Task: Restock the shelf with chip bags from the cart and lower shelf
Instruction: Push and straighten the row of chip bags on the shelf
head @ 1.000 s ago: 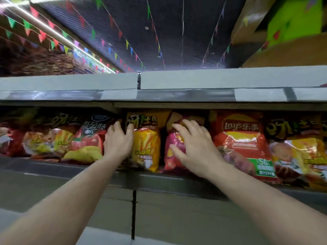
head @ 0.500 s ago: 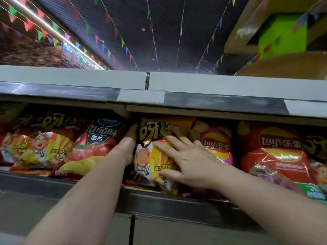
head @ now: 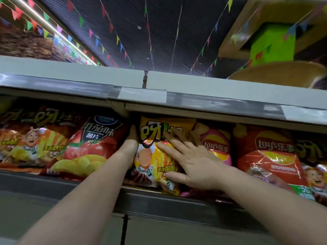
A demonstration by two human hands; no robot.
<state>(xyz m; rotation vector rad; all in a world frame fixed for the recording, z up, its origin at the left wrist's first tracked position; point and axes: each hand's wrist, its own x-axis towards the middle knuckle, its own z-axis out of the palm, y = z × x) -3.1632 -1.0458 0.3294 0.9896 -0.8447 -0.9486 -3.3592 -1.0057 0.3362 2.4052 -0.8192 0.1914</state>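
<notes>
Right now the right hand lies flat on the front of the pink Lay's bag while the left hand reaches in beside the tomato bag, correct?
Not quite. In the head view the right hand lies flat on the front of the yellow chip bag; the pink Lay's bag sits just to its right. The left hand does reach in beside the tomato bag.

The left hand's point(head: 130, 147) fingers vanish behind the yellow chip bag point(head: 159, 156); beside that bag, the pink bag point(head: 215, 147) is half covered.
</notes>
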